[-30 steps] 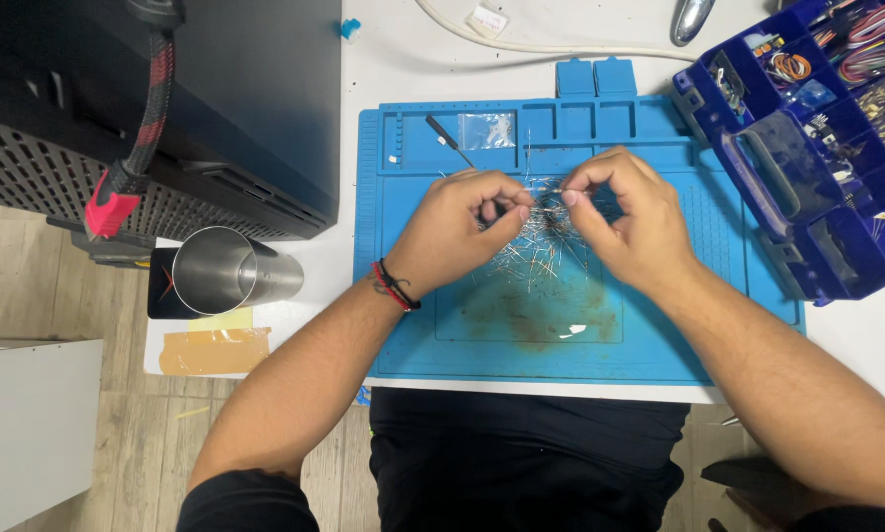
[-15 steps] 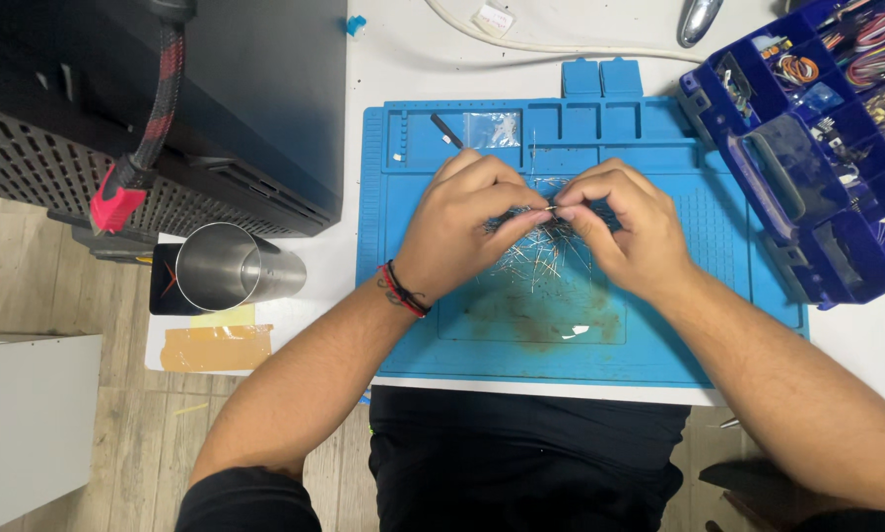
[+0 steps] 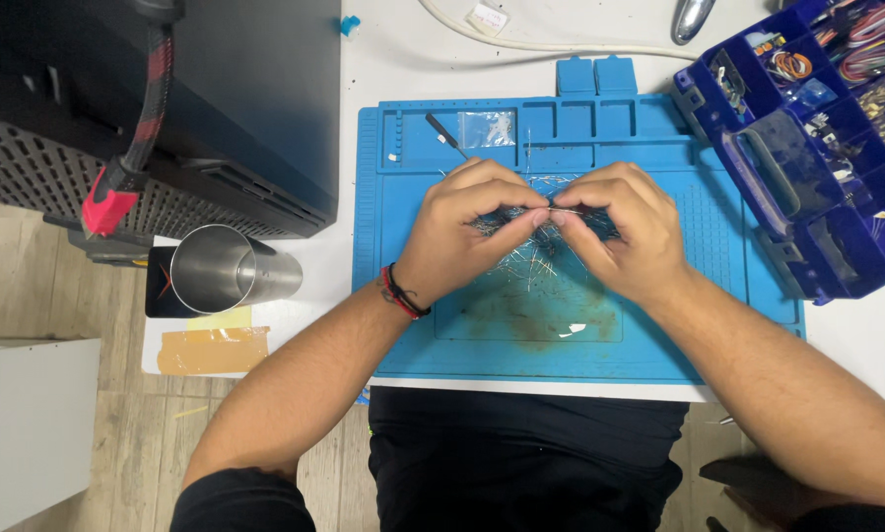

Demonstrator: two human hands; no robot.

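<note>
**Both hands pinched on a fine wire over the blue mat**

Head view: your left hand (image 3: 462, 232) and your right hand (image 3: 620, 232) meet over the middle of the blue work mat (image 3: 659, 345), which lies on the white desk (image 3: 403, 59). Both hands are closed down narrow, thumb and forefinger pinched, and between the two pinches runs a thin wire piece (image 3: 558, 210); each hand grips one end of it. Just under your fingers lies a loose heap of fine wire leads (image 3: 526, 258), spread on the mat; how many there are is too small to tell. A red and black wristband (image 3: 400, 294) sits on your left wrist.

In the mat's upper compartments you have a small clear bag (image 3: 486, 128) and, just left of it, a small dark-handled tool (image 3: 445, 134) lying at a slant. A brownish stain marks the mat below your hands.

To your right, touching the mat's edge, stands an open dark blue parts box (image 3: 758, 167) with many compartments of small pieces. To your left, a steel tumbler (image 3: 228, 273) lies on its side at the desk's edge, with a yellowish tape patch (image 3: 211, 350) just below it. Behind it stands a black case (image 3: 255, 99), with a red and black braided cable (image 3: 137, 138) hanging across it. A white cable (image 3: 561, 46) runs along the top of the desk.
</note>
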